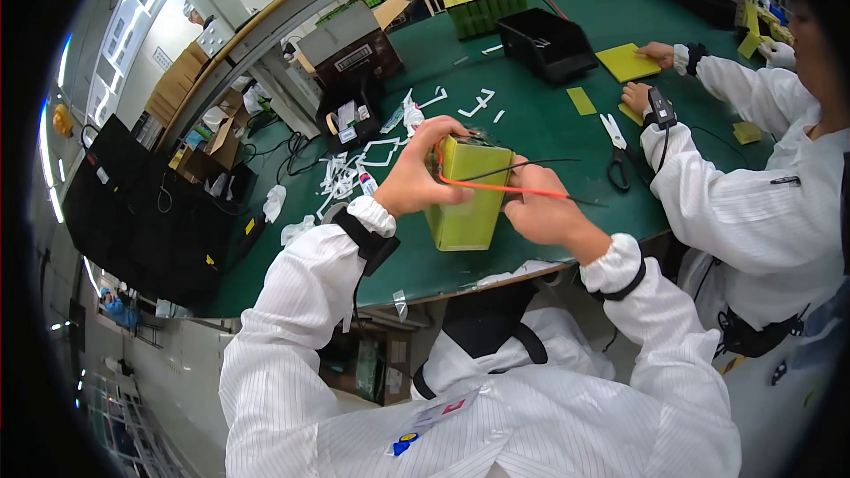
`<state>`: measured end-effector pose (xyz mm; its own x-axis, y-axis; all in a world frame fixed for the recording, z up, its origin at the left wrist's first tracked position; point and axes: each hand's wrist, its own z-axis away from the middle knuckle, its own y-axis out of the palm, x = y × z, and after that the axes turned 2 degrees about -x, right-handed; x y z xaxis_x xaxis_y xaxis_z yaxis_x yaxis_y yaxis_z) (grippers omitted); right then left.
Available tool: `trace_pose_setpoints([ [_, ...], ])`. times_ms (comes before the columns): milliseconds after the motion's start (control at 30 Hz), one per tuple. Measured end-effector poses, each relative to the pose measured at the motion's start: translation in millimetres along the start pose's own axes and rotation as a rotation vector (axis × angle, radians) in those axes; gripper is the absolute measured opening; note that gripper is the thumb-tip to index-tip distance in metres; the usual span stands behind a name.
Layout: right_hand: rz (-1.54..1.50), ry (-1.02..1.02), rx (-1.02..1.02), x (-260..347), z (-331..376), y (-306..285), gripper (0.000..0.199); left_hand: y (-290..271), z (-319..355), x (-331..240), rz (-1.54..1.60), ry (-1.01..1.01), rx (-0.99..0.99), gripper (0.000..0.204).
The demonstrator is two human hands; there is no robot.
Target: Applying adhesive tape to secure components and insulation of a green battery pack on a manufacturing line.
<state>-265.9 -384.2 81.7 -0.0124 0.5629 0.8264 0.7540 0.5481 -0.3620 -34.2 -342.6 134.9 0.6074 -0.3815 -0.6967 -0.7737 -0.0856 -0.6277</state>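
Observation:
A yellow-green rectangular battery pack [467,212] stands upright on the green table [549,124] in front of me. My left hand [416,175] grips its top left corner, fingers curled over the upper edge. My right hand [540,208] holds its right side and pinches a red wire [505,188] that runs across the pack's face. A black wire [522,165] leaves the top and trails right over the table. Both my arms are in white striped sleeves with black wrist straps.
A co-worker in white sits at the right, hands [639,99] near yellow sheets [627,62]. Scissors [616,152] lie right of the pack. White paper scraps [354,168], a black bin [549,44], a tape dispenser [347,115] and green packs [485,11] stand beyond.

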Motion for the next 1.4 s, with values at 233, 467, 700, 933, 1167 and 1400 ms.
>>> trace_pose_setpoints([
  [233, 0.328, 0.254, -0.178, 35, 31, 14, 0.064, 27, -15, 38, 0.009, 0.471, 0.102, 0.100],
  [467, 0.515, -0.021, -0.330, 25, 45, 44, 0.068, 20, -13, 52, 0.128, 0.502, 0.196, 0.114],
  [700, 0.218, 0.019, -0.119, -11, 38, -12, 0.081, -56, -43, -19, -0.330, 0.410, 0.659, 0.132],
  [933, 0.217, 0.002, -0.022, -23, 9, -35, 0.105, -10, -72, -33, -0.541, 0.333, 0.647, 0.151],
  [1167, 0.165, 0.026, 0.149, -42, -8, -39, 0.134, -2, -70, -18, -0.353, 0.356, 0.553, 0.149],
  [1400, 0.154, -0.087, 0.126, -46, -12, -30, 0.111, 2, -76, -15, -0.320, 0.385, 0.618, 0.136],
])
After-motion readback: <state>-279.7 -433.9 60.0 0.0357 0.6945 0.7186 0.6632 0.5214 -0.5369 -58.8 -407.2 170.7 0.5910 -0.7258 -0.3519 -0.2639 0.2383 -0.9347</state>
